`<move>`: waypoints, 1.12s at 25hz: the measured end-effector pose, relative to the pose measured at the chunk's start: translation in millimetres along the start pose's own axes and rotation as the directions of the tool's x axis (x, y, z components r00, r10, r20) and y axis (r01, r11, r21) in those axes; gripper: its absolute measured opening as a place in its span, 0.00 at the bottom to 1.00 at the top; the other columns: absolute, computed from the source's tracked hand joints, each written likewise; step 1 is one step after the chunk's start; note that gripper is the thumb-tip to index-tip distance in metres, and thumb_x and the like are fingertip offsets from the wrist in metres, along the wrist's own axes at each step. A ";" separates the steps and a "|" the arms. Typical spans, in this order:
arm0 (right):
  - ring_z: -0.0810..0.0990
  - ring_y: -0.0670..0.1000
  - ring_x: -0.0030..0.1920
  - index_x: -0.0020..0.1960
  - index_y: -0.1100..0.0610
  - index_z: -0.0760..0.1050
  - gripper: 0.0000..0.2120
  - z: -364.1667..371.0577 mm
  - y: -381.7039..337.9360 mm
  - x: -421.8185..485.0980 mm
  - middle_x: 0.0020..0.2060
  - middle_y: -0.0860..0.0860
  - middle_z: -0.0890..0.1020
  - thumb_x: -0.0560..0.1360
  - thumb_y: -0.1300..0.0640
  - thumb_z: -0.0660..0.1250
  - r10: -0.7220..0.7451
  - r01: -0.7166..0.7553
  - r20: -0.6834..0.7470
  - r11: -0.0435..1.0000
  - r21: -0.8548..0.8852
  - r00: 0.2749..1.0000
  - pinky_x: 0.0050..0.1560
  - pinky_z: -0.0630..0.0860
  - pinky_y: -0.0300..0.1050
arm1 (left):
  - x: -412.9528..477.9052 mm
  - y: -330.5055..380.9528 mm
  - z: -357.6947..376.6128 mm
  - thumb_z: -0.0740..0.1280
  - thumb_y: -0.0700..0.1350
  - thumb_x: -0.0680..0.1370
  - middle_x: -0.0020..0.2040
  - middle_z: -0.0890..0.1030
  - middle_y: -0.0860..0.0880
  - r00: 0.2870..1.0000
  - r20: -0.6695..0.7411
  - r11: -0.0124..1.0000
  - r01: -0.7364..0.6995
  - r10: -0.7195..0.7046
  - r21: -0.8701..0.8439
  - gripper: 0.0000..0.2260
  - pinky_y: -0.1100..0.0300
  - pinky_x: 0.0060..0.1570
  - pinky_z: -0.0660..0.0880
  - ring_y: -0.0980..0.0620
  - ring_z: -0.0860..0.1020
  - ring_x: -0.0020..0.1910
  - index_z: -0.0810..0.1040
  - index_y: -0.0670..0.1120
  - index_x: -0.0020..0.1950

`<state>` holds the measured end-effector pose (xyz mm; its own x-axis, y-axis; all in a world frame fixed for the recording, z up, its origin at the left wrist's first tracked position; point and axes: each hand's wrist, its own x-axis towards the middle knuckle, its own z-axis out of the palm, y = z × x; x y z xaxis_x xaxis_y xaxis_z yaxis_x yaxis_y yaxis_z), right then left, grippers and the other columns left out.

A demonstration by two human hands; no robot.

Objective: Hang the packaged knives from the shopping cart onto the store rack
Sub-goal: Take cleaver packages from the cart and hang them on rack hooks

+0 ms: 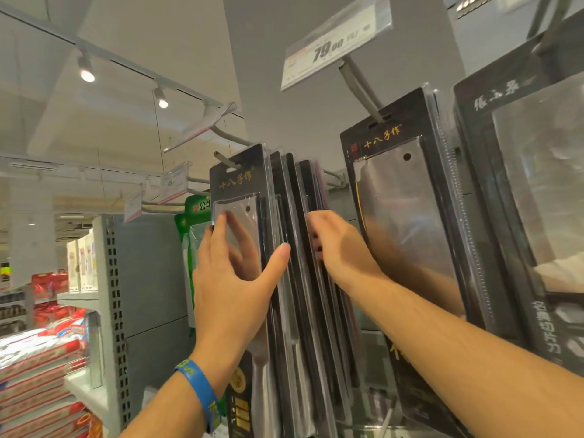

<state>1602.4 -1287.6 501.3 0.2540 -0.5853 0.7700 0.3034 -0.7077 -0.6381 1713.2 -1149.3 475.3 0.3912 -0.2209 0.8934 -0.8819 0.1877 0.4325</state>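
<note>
- Grey rack back panel (151, 279) with a perforated upright, pegs sticking out toward the camera.
- Far right: large dark knife package (534, 197), cut by the frame edge, blurred.
- Right-centre: second stack of packaged cleavers (401, 210) on its own hook (363, 90); at least two packs, exact count unclear.
- Centre: bunch of packaged knives (294, 248) hanging on one peg (226, 160); about five or six black cards seen edge-on, can't count exactly. Front pack (240, 191) shows gold lettering and a cleaver blade under clear plastic.
- Right hand (341, 248): fingers pushed between packs at the back of the centre bunch, tips hidden by the cards; closed or not, cannot tell. Forearm crosses in front of the right-centre stack.
- Left hand (234, 273): spread flat on the front pack, fingers over the blade window, thumb on the pack's right edge; pressing, not clasping.
- Blue wristband (199, 390) on left wrist.
- Price tags: one big "79.00" tag (335, 42) above the right-centre hook, about three smaller ones to the left.
- Green packages (197, 210) behind the centre bunch, mostly blocked by the left hand and front pack.
- Lower left: stacked red-and-white bags (38, 368).
- Two ceiling spotlights (87, 71) lit.
</note>
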 end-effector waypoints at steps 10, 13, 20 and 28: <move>0.78 0.47 0.44 0.56 0.49 0.71 0.06 -5.6 16.3 29.5 0.51 0.49 0.79 0.83 0.57 0.66 0.184 -0.168 -0.141 0.979 0.118 0.973 0.38 0.71 0.35 | -0.3 -0.2 -6.1 0.66 0.77 0.64 0.75 0.63 0.58 1.000 0.015 0.999 -0.007 0.007 -0.046 0.45 0.44 0.70 0.69 0.53 0.65 0.74 0.52 0.67 0.77; 0.81 0.43 0.45 0.74 0.49 0.66 0.19 -8.0 18.4 29.5 0.50 0.46 0.82 0.84 0.52 0.63 0.261 -0.256 -0.009 0.953 0.161 0.965 0.44 0.74 0.39 | -0.2 -0.7 -6.9 0.66 0.77 0.64 0.74 0.65 0.57 1.000 0.024 0.998 0.002 -0.001 -0.056 0.45 0.44 0.69 0.69 0.52 0.66 0.73 0.52 0.67 0.77; 0.83 0.47 0.46 0.62 0.51 0.76 0.09 -15.2 19.4 27.9 0.47 0.47 0.84 0.82 0.53 0.67 0.130 -0.118 0.062 0.980 -0.163 0.990 0.47 0.80 0.43 | 0.6 -0.6 -6.2 0.66 0.77 0.64 0.71 0.69 0.51 0.999 0.040 0.997 0.000 0.003 -0.078 0.45 0.43 0.66 0.72 0.47 0.70 0.70 0.53 0.67 0.77; 0.80 0.51 0.48 0.63 0.52 0.71 0.12 -9.2 14.5 31.7 0.53 0.52 0.81 0.85 0.47 0.59 0.264 -0.269 -0.058 0.914 -0.305 0.963 0.45 0.74 0.48 | 0.6 0.1 -4.9 0.66 0.77 0.64 0.70 0.70 0.47 0.999 0.040 0.996 0.007 -0.003 -0.086 0.45 0.41 0.65 0.73 0.42 0.70 0.70 0.53 0.68 0.76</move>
<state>1606.3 -1320.1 516.4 0.2712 -0.7733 0.5731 -0.0709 -0.6099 -0.7893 1714.6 -1144.8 476.5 0.3831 -0.2595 0.8865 -0.8535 0.2676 0.4471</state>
